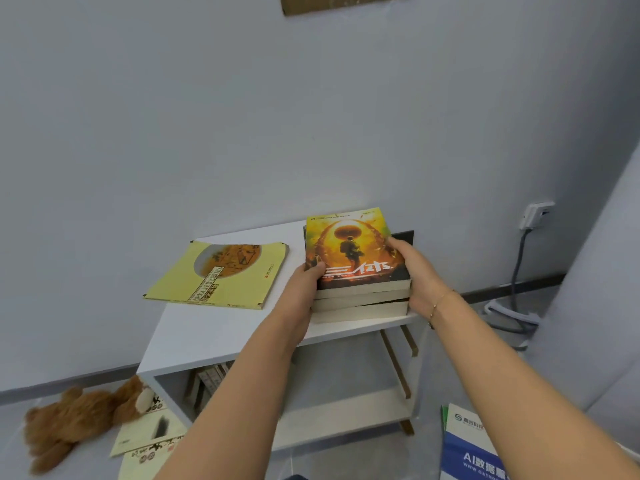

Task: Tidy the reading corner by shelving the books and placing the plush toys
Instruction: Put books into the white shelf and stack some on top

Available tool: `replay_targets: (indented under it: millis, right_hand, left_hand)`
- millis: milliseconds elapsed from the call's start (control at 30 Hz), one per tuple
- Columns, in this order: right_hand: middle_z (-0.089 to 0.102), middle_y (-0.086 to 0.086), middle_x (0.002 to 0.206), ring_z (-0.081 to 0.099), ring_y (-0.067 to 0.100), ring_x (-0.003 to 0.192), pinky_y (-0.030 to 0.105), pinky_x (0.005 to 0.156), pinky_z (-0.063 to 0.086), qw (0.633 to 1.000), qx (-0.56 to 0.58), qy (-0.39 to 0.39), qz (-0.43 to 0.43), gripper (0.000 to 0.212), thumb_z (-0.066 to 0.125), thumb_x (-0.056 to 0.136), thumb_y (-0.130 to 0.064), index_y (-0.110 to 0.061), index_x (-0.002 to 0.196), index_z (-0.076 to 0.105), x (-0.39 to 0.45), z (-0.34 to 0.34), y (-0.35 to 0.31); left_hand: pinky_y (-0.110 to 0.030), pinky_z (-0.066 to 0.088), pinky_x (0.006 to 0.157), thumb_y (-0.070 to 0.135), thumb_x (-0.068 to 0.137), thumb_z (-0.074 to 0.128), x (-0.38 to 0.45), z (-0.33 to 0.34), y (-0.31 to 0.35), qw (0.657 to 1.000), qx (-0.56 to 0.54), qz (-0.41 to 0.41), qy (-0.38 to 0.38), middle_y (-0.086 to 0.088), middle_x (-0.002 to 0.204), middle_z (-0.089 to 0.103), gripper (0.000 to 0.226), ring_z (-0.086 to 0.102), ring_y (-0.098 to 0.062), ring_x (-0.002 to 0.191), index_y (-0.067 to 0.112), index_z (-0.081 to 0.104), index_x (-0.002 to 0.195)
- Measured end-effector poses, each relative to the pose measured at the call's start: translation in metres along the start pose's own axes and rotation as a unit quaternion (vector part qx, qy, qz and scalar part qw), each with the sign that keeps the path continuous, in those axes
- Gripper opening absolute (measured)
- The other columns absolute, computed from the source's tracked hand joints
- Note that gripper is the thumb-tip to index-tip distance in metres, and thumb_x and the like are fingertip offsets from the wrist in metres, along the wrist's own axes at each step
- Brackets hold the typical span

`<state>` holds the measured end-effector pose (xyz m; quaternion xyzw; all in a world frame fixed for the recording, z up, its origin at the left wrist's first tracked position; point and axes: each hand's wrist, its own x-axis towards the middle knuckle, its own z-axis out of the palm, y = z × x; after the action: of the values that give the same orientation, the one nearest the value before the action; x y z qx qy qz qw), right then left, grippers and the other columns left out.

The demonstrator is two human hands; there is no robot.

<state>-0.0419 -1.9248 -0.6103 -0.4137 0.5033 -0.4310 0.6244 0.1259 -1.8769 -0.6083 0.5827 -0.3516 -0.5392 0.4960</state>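
A stack of three thick paperbacks [360, 299], its top cover orange and yellow, sits on the right end of the white shelf unit's top [214, 334]. My left hand [304, 282] grips the stack's left side, thumb on the top cover. My right hand [415, 271] grips its right side. A thin yellow book [221, 275] lies flat on the top's left part. A brown plush bear [76, 420] lies on the floor at the lower left. Several books [207, 379] stand inside the shelf's lower compartment.
Cream booklets [149, 441] lie on the floor beside the bear. A blue and white booklet [471, 445] lies on the floor at the lower right. A wall socket [536, 213] with a grey cable [516, 289] is to the right. A dark flat object [403, 236] stands behind the stack.
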Motion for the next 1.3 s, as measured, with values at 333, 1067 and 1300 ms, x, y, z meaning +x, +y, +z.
replay_targets:
  millis: [333, 1067, 1300]
  right_hand:
    - [0.064, 0.0, 0.1, 0.056, 0.015, 0.102, 0.033, 0.094, 0.043, 0.996, 0.036, 0.06, -0.054, 0.038, 0.028, 0.101, -0.044, -0.027, 0.103, 0.062, -0.01, -0.002, 0.019]
    - [0.062, -0.003, 0.122, 0.056, 0.015, 0.118, 0.032, 0.105, 0.042, 0.953, -0.242, -0.137, -0.118, 0.053, 0.074, 0.079, -0.008, -0.021, 0.126, 0.052, 0.013, -0.041, 0.013]
    - [0.063, 0.003, 0.123, 0.058, 0.017, 0.115, 0.038, 0.107, 0.042, 0.947, -0.263, -0.059, -0.174, 0.056, 0.073, 0.079, -0.001, -0.01, 0.131, 0.055, 0.009, -0.038, 0.023]
  left_hand:
    - [-0.031, 0.039, 0.105, 0.048, 0.062, 0.085, -0.007, -0.013, -0.019, 0.974, 0.156, 0.156, -0.049, 0.017, 0.124, 0.059, 0.082, 0.053, -0.005, 0.118, 0.035, 0.044, 0.131]
    - [-0.032, 0.046, 0.1, 0.019, 0.067, 0.087, 0.026, -0.027, -0.025, 0.959, 0.189, 0.206, -0.051, 0.01, 0.13, 0.058, 0.09, 0.055, -0.01, 0.119, 0.03, 0.037, 0.141]
    - [-0.029, 0.049, 0.096, 0.012, 0.075, 0.08, 0.021, -0.033, -0.026, 0.968, 0.159, 0.186, -0.046, 0.006, 0.124, 0.063, 0.074, 0.059, -0.011, 0.113, 0.026, 0.045, 0.139]
